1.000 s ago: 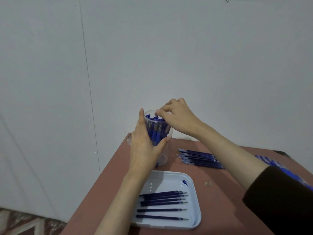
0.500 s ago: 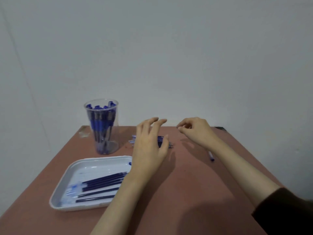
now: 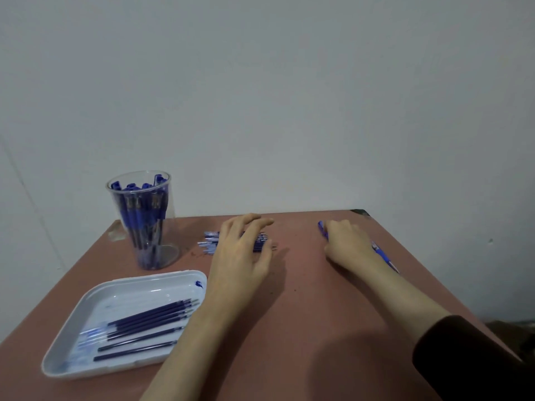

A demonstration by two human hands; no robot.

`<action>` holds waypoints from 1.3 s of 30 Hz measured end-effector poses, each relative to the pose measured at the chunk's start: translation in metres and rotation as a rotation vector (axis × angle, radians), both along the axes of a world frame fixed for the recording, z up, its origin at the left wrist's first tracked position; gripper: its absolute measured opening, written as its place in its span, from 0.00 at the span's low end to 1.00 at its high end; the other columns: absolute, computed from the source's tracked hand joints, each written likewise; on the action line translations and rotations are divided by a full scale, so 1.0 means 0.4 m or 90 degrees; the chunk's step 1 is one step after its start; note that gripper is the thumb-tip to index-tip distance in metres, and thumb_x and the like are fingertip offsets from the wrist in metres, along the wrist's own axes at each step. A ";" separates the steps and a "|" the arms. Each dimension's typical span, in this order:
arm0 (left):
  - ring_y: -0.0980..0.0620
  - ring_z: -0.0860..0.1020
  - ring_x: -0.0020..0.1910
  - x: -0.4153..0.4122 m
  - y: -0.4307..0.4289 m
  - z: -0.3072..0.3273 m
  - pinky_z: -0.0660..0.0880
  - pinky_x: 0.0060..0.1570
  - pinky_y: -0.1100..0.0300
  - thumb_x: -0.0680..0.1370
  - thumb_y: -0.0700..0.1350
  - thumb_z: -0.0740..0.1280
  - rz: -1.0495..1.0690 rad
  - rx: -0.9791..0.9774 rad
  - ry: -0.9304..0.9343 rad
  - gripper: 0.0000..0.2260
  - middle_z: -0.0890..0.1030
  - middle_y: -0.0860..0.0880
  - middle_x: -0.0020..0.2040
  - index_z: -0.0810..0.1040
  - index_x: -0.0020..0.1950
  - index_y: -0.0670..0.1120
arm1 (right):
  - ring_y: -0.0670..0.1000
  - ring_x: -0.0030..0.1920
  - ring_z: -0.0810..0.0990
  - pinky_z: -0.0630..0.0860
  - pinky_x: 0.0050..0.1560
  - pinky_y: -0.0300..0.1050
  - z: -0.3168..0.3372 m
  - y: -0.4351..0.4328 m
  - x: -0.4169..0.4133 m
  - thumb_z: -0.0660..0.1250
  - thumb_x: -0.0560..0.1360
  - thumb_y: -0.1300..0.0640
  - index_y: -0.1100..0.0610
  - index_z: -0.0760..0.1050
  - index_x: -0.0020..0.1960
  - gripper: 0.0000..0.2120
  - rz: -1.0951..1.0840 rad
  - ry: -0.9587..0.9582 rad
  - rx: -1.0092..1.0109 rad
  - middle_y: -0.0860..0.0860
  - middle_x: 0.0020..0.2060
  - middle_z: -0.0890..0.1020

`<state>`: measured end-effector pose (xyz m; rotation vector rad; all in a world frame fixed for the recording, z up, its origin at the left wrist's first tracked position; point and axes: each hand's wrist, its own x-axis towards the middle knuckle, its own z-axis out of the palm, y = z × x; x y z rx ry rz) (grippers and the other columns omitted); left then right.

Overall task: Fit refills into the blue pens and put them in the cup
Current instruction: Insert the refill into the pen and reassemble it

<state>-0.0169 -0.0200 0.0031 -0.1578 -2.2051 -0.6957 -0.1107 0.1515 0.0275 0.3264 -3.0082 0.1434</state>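
Blue pen (image 3: 322,229) lying far right on the bench (image 3: 304,328), one end poking out just past the right hand (image 3: 346,244). Right fingers (image 3: 333,227) curled down onto the barrel, seen only from the back. Gripping or merely resting there: impossible to tell. Second pen (image 3: 383,257) flat on the bench beside the same wrist.

Left hand (image 3: 243,256) low over the loose refills (image 3: 210,243) heaped mid-bench, fingers (image 3: 260,222) spread and straight, released, holding nothing. Touching the heap or just above it: not clear.

Judged as the pick-up step: one pen for the right, one refill for the left. To do it well:
- Pinch a single refill from the edge of the heap rather than pressing into the middle, to guard against rolling and double picks.
- Take it near the blunt end, leaving the length free to slide in.
- Lift the pen clear of the bench before turning it, without nudging its neighbour.
- Bring both together in front, in plain sight, and feed the refill straight along the barrel's axis.
- No forcing at an angle, for fear of bending the rod or smearing ink.

Further out:
- Clear cup (image 3: 168,254) at the back left, upright, well apart from both hands. Already crowded with finished pens (image 3: 136,215), so worth aiming for a gap on the next drop.
- White tray (image 3: 150,277) at the front left, holding more refills (image 3: 150,322) side by side, with blue smears on its floor.
- Dark sleeve (image 3: 469,357) at lower right.
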 end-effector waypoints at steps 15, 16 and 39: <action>0.56 0.77 0.49 0.003 -0.109 0.026 0.69 0.46 0.76 0.79 0.44 0.64 0.068 0.246 -0.072 0.13 0.82 0.49 0.54 0.77 0.63 0.46 | 0.47 0.48 0.79 0.76 0.53 0.51 -0.028 -0.171 0.102 0.66 0.76 0.53 0.46 0.81 0.54 0.09 0.264 0.035 -0.470 0.43 0.45 0.83; 0.57 0.78 0.46 0.004 -0.112 0.027 0.70 0.45 0.74 0.78 0.42 0.65 0.075 0.259 -0.071 0.11 0.83 0.49 0.51 0.80 0.59 0.46 | 0.47 0.49 0.79 0.75 0.54 0.51 -0.035 -0.174 0.100 0.66 0.76 0.54 0.46 0.81 0.54 0.09 0.275 0.034 -0.475 0.43 0.47 0.83; 0.66 0.79 0.39 0.011 -0.093 0.029 0.74 0.44 0.73 0.75 0.42 0.70 -0.038 0.303 -0.120 0.05 0.82 0.59 0.40 0.83 0.47 0.50 | 0.48 0.45 0.81 0.75 0.48 0.47 -0.035 -0.147 0.115 0.57 0.77 0.37 0.36 0.76 0.60 0.15 0.268 0.143 -0.316 0.44 0.44 0.85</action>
